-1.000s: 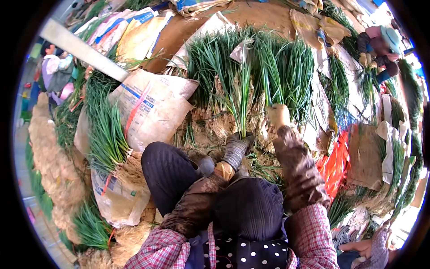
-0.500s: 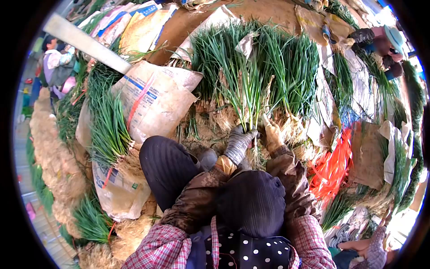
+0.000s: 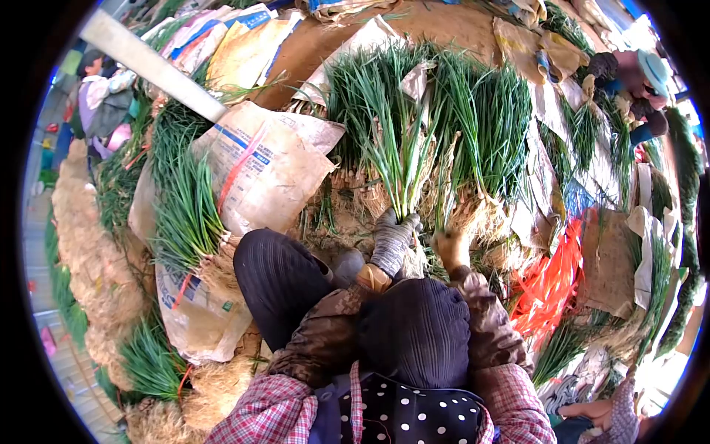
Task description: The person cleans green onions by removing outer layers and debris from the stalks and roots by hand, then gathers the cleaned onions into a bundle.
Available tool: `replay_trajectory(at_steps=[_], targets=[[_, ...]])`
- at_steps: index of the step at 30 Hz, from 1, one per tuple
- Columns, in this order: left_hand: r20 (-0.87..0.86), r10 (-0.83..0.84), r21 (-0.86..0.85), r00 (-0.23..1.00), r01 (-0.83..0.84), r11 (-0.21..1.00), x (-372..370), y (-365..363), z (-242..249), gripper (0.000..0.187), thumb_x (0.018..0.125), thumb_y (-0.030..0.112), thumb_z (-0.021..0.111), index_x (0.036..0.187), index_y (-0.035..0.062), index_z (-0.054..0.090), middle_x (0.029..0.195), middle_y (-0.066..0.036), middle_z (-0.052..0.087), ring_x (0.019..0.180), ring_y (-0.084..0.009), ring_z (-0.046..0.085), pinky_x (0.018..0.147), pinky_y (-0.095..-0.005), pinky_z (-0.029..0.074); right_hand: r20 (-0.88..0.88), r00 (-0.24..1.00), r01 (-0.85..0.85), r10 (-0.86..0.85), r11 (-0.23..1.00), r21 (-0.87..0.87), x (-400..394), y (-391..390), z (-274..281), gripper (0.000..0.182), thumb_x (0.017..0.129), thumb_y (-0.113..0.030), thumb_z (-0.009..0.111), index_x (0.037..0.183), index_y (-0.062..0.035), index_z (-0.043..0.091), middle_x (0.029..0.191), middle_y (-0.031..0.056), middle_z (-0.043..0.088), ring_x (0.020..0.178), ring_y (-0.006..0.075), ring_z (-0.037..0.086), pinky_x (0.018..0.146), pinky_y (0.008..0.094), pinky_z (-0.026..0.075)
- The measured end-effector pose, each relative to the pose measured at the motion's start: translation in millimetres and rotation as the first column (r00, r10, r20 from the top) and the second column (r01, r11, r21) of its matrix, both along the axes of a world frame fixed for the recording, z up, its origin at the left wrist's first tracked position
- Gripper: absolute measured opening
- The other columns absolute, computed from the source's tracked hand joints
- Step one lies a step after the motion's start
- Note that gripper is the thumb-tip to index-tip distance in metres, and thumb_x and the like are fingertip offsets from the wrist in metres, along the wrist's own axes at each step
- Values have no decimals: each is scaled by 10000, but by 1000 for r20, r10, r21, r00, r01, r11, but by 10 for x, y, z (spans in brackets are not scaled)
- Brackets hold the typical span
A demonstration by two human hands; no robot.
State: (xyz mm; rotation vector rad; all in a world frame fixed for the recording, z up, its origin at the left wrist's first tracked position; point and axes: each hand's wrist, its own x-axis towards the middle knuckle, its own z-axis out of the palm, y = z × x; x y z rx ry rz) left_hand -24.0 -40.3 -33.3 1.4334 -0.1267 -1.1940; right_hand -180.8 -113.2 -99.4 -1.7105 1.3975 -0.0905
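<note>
My left hand (image 3: 393,242), in a grey wrapped glove, is closed around the lower stems of a small bunch of green onion seedlings (image 3: 401,166). Their leaves fan upward, and pale roots hang below the fist. Just right of it is my right hand (image 3: 452,250), in a tan glove, close to the roots of the standing seedlings. Its fingers are blurred, and I cannot tell whether they grip anything. A thick row of green onion seedlings (image 3: 484,122) stands beyond both hands, with tangled, straw-coloured roots (image 3: 477,218) at its base.
Left of my knee, a tied seedling bundle (image 3: 188,214) lies against a printed paper sack (image 3: 277,174). Red plastic strips (image 3: 551,285) lie at right beside a brown sack piece (image 3: 606,259). A pale beam (image 3: 151,63) juts in at upper left. Other people (image 3: 100,100) sit around the edges.
My right hand has drawn back toward me, away from the held stems. My left hand still grips the bunch, which has shifted slightly left. The whole view has tilted a little.
</note>
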Motion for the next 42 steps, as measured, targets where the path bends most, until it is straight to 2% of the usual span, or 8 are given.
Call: replay_trajectory(at_steps=[7,11,17,29,31,33,38,42], targets=[[-264,145,-52,954,-165,985,120,6,25,155,907,109,596,1041,66,534,700,-50,593,497,-138,559,437,-262,480,-479,484,-611,732,675,414,-149,122,65,451,914,-432,503,1074,-35,646,1025,189,661,938,257,656,811,374,532],[-119,-89,151,989,106,983,148,53,-147,278,813,177,717,995,18,579,672,-45,574,449,-124,516,386,-282,454,-151,964,-266,220,821,-505,547,-653,54,285,939,-333,514,921,-95,671,616,46,613,483,126,547,445,283,491],[-149,-72,122,986,90,988,121,21,-166,262,832,222,686,978,14,624,602,-8,534,493,-131,494,473,-313,472,-524,826,-367,207,903,-223,1212,-1596,18,271,913,-330,588,948,-76,675,795,85,681,554,128,602,517,265,533],[34,-350,330,936,320,888,-24,-80,-100,259,779,250,767,835,22,657,633,-38,609,479,-129,520,456,-286,445,75,983,173,-166,980,-98,246,-128,481,198,876,-228,634,916,-43,693,741,106,680,628,183,625,598,303,521],[29,-150,141,988,144,979,-63,-46,-135,216,791,212,755,858,30,661,654,-34,616,488,-125,520,461,-282,449,-333,881,-319,337,941,110,35,-255,-49,282,922,-290,554,932,-27,657,801,128,668,662,189,631,641,327,546],[23,-31,76,999,29,997,-43,-88,-65,213,863,225,686,856,13,659,713,-17,651,578,-117,593,528,-275,472,-442,279,-916,853,374,143,-11,-170,-147,385,965,-395,429,948,-74,642,695,95,635,581,167,597,601,374,547],[-84,66,-15,994,-67,998,4,-163,43,226,873,217,667,991,27,638,685,-31,635,481,-89,566,436,-223,465,-239,959,-256,153,831,-494,678,-779,343,359,915,-359,562,1189,-127,577,719,76,656,623,216,634,582,383,529],[-29,3,166,1000,2,986,44,-139,-4,253,862,218,666,1050,50,639,594,-4,573,345,-95,469,313,-224,370,-295,948,-205,116,935,-289,1070,-1463,244,253,841,-307,626,1001,-114,659,829,146,676,786,308,657,701,398,525]])
